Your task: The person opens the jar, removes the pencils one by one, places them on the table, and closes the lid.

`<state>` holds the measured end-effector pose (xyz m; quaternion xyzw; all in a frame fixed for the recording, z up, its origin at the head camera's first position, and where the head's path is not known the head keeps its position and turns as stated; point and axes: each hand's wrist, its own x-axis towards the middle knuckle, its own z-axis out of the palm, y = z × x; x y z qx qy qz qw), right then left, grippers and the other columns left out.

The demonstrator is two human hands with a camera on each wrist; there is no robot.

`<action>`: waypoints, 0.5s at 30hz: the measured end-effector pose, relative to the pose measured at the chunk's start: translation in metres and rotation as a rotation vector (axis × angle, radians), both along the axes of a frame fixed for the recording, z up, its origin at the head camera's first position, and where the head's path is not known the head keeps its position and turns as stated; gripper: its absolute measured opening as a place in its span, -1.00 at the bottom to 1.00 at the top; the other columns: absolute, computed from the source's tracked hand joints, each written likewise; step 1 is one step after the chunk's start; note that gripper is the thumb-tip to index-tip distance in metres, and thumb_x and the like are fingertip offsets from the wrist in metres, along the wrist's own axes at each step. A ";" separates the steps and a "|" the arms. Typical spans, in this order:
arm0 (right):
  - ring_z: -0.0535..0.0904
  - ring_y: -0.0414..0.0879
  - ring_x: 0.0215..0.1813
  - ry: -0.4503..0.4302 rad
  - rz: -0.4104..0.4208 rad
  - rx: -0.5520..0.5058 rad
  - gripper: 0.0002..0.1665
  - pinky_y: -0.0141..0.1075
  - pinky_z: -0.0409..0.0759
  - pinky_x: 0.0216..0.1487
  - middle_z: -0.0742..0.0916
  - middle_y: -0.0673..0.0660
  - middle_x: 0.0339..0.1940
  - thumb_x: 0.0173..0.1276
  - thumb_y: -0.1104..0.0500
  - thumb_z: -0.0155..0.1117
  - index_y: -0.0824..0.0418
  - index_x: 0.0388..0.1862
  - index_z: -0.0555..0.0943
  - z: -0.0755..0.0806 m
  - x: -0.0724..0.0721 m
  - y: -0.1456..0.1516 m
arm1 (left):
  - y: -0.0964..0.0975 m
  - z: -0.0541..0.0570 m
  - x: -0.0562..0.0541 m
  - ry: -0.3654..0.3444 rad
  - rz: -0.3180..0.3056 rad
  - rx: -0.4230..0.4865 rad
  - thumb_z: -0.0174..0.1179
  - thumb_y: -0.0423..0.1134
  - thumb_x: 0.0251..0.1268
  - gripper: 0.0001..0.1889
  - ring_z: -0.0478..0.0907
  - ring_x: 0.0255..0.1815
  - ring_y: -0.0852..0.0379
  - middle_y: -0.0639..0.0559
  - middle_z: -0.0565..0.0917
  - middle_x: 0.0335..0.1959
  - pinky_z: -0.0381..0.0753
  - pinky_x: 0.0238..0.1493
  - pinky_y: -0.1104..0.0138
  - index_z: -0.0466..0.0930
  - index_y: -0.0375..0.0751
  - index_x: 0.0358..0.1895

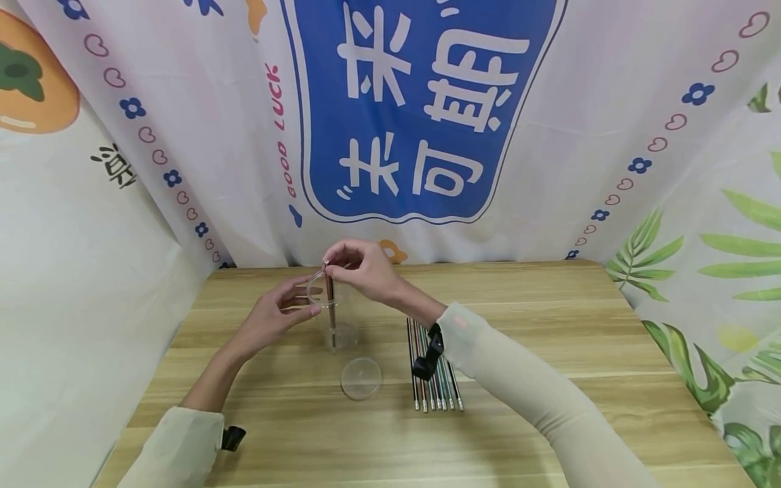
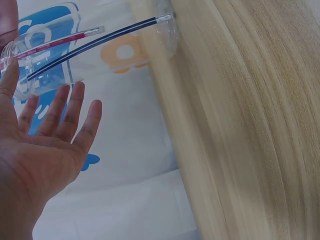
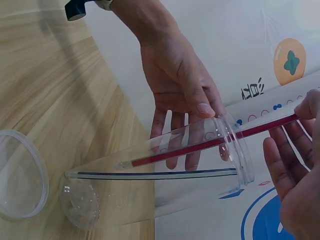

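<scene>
A clear plastic jar (image 3: pixel 120 195) stands upright on the table, its mouth uncapped. My left hand (image 1: pixel 274 315) is at the jar's rim, thumb in front and nearly straight fingers behind the wall. Between thumb and fingers, my right hand (image 1: pixel 366 271) pinches the top of a red pencil (image 3: pixel 185 149). That pencil reaches down through the mouth, and its eraser end hangs above the jar's bottom. Inside leans a dark blue striped pencil (image 2: pixel 100 42), eraser end down. In the right wrist view, the right hand's fingers are partly cut off by the frame edge.
A round clear lid (image 1: pixel 361 379) lies on the wooden table (image 1: pixel 293 420) in front of the jar. Right of it, several pencils (image 1: pixel 436 386) lie side by side, partly under my right forearm. A printed cloth (image 1: pixel 518 224) hangs behind the table's back edge.
</scene>
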<state>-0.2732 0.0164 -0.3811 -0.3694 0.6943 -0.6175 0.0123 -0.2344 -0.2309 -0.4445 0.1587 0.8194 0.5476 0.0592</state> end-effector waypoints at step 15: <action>0.76 -0.11 -0.19 -0.135 -0.034 -0.233 -0.82 -0.21 0.81 -0.05 0.82 0.13 -0.22 0.44 0.51 0.33 0.58 -0.02 0.63 0.010 -0.002 0.013 | -0.002 0.000 0.001 -0.011 -0.011 0.007 0.39 -0.15 0.48 -0.29 0.61 0.34 -0.24 -0.27 0.59 0.39 0.72 0.16 0.34 0.32 -0.09 0.61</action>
